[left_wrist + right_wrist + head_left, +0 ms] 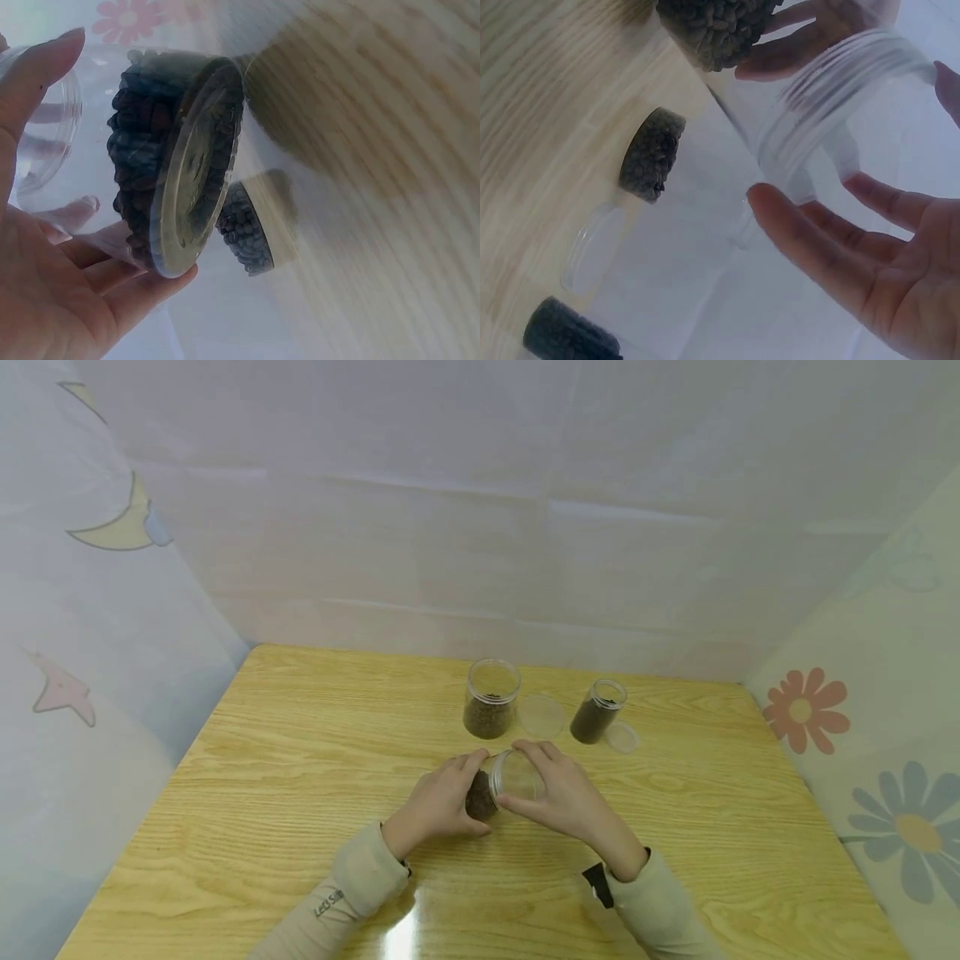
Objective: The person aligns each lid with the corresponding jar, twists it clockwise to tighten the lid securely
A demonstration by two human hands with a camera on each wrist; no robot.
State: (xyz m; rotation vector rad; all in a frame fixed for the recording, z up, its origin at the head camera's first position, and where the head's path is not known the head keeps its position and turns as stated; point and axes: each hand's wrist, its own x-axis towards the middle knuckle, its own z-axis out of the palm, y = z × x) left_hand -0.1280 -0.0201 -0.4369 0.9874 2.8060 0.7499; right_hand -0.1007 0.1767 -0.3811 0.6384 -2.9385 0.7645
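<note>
A clear plastic jar (481, 797) with dark coffee beans (139, 142) in its base is held tilted above the table, its mouth turned to the right. My left hand (442, 797) grips it round the side, thumb and fingers on opposite walls. Around the threaded mouth (840, 94) curl the thumb and fingers of my right hand (558, 789). I cannot tell whether a clear lid is at that mouth. Just beyond my hands, a wide uncapped jar (489, 714) of similar beans stands upright.
A narrower uncapped jar (592, 718) with dark contents stands at the back right. Clear lids lie on the wooden table (300, 760): a large lid (542, 717) between the standing jars and a small lid (622, 737) beside the narrow one. Behind hangs a pale cloth (450, 543).
</note>
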